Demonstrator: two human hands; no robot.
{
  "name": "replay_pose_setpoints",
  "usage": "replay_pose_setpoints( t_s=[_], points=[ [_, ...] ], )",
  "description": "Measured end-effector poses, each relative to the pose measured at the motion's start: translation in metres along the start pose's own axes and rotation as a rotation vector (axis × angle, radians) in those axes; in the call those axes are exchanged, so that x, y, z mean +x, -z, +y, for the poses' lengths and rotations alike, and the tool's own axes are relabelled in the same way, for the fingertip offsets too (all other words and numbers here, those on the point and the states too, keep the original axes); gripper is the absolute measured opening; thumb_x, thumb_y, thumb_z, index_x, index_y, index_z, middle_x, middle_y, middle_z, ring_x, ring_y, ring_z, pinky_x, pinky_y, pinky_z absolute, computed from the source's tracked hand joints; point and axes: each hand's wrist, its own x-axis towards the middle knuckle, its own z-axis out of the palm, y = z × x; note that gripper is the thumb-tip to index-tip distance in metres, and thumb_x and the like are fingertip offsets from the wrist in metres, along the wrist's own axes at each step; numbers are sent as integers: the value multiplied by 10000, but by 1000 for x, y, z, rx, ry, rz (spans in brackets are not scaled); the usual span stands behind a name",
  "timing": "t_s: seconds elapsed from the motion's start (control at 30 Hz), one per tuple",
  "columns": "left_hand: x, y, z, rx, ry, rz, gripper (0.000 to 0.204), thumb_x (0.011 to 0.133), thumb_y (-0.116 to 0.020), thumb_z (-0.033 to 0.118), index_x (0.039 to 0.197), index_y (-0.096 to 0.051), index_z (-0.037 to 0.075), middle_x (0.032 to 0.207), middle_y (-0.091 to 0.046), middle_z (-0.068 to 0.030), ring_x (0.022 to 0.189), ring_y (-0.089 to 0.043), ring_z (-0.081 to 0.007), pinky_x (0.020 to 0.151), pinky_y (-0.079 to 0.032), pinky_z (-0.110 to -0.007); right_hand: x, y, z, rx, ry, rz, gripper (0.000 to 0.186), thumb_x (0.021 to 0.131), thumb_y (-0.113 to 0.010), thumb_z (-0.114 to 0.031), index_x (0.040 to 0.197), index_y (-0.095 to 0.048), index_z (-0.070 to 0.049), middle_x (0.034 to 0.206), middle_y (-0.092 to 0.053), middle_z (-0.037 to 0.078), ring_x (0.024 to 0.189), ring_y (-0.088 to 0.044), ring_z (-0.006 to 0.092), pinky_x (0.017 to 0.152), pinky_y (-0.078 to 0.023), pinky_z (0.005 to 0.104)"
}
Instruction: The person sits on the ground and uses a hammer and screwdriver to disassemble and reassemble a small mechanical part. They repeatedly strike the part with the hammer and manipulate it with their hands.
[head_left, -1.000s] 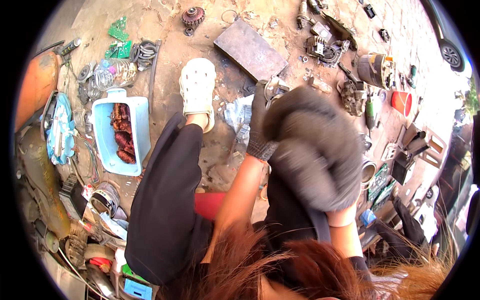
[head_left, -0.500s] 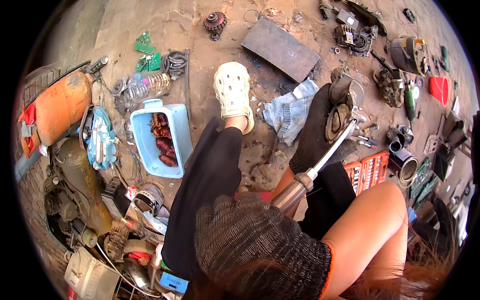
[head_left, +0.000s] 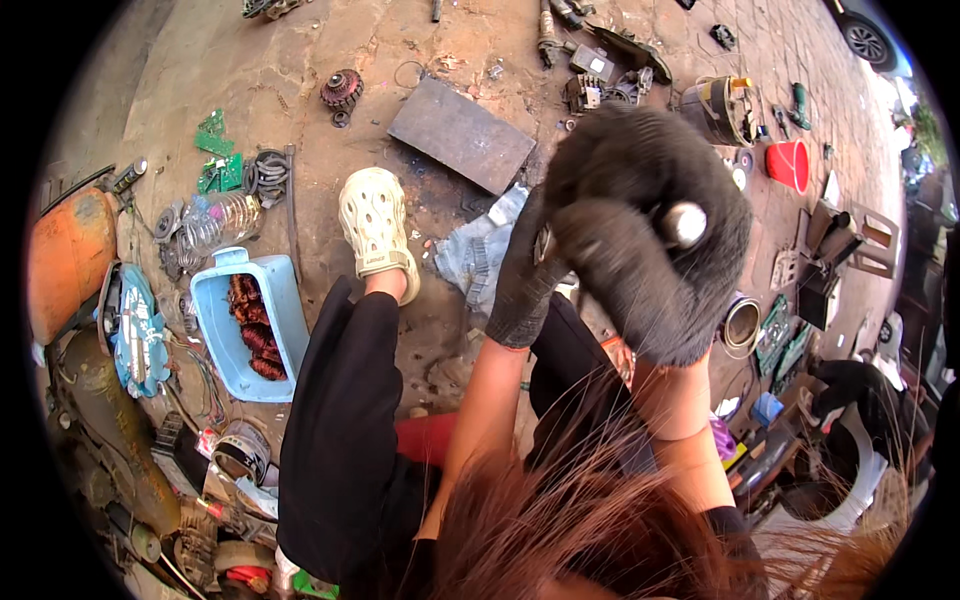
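My right hand (head_left: 650,235), in a dark knit glove, is closed in a fist. The round metallic butt of a screwdriver (head_left: 685,224) pokes out of it; the shaft is hidden. Behind that fist my left hand (head_left: 517,285), gloved too, is closed on a metal part (head_left: 543,243). Only a sliver of this part shows beside the glove, and the right fist covers the rest. Under my hands is my bent leg in black trousers, and a torn piece of denim (head_left: 475,250) lies on the ground just left of the left glove.
A dark metal slab (head_left: 462,135) lies ahead. To the left stands a blue plastic tub (head_left: 215,330) holding copper windings (head_left: 255,330). On the right are a bucket (head_left: 712,108) and a red container (head_left: 788,165). Scrap parts crowd both sides, and loose hair hangs across the lower view.
My right fist has risen up and right with the screwdriver, whose butt now faces me. It now covers the metal part in my left hand. The whole view has shifted to the right.
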Motion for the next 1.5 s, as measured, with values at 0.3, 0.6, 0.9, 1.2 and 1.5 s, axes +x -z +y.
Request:
replay_pose_setpoints(
  t_s=[0.3,0.6,0.9,1.2,1.5],
  points=[
    [7,-15,-19,230,-20,114,498,793,-680,8,1225,-434,-1,1036,-576,-77,844,-592,-151,737,-520,-275,-51,29,31,540,1,705,188,913,-562,-219,922,-498,-43,674,-496,41,518,-428,94,441,-340,235],
    [-10,-72,43,219,85,-83,189,809,-694,135,887,-577,9,721,-623,-73,479,-487,-67,409,-347,-172,-32,54,-89,418,37,770,146,900,-587,-187,935,-497,-77,651,-485,-18,510,-441,52,445,-357,207],
    [-97,-176,113,124,191,-215,175,832,-673,137,931,-610,7,785,-654,-95,585,-591,-146,476,-416,-213,-45,73,-224,430,296,814,303,879,-629,-275,680,-459,-121,514,-430,-36,424,-391,57,383,-291,224],
    [-101,-183,62,33,417,-401,150,842,-607,152,971,-643,84,777,-656,-102,620,-613,-260,558,-495,-371,-100,98,-245,174,273,876,339,881,-605,-353,693,-546,-77,501,-470,25,391,-414,120,394,-356,274],
    [-100,-137,-38,-33,495,-408,53,787,-634,108,792,-582,103,688,-626,-46,510,-568,-149,419,-424,-230,-141,87,-165,-45,17,902,347,881,-601,-352,715,-566,-49,592,-537,49,490,-488,131,466,-435,291]
  ],
)
